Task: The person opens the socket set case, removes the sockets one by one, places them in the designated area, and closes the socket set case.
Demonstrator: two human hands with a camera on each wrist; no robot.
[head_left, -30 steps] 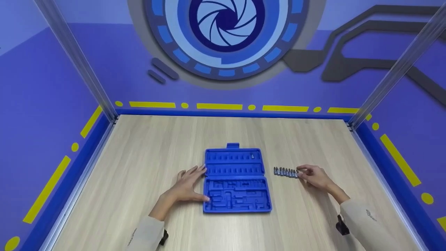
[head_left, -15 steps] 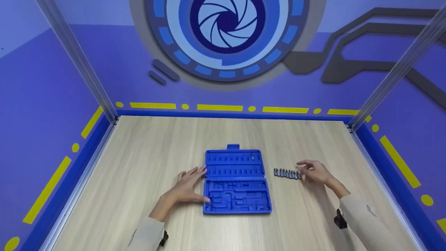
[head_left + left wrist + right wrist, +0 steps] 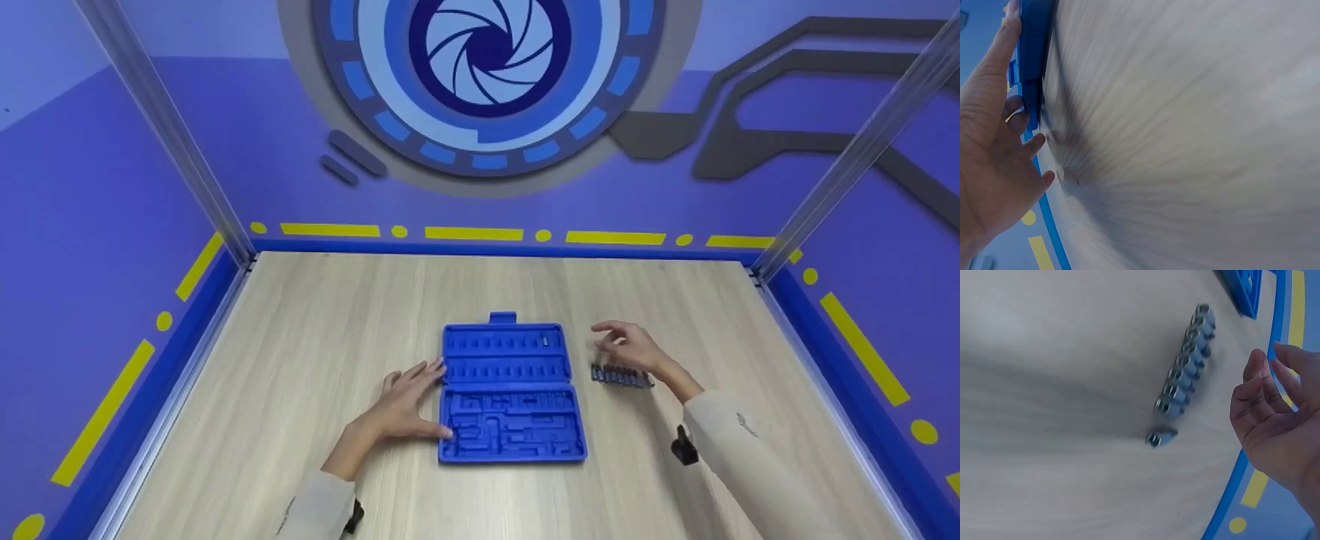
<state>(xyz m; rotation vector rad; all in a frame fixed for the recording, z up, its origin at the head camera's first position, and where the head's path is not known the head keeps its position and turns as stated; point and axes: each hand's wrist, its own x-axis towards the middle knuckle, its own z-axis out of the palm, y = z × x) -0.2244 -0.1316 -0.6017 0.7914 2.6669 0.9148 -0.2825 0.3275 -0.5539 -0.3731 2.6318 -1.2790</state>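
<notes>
An open blue plastic tool case [image 3: 504,411] lies on the table in the head view, its moulded slots facing up. My left hand [image 3: 403,405] spreads along its left side, thumb on the lower half's edge and fingertips against the upper half. One small metal bit [image 3: 545,341] sits in the lid's top row. Right of the case, several silver socket bits [image 3: 619,375] lie side by side. One bit [image 3: 1161,437] lies apart from that row in the right wrist view. Above the row hovers my right hand [image 3: 634,349], thumb and index finger apart, with nothing visible between them.
The case's latch tab [image 3: 502,317] points to the back. Wood-grain table [image 3: 337,300] surrounds the case. Blue printed panels [image 3: 480,202] stand at the back and sides, with metal posts [image 3: 176,142] at the corners.
My right hand has let go of the bit at the row's right end, lifted, and moved left over the row toward the case. The left hand has stayed on the case.
</notes>
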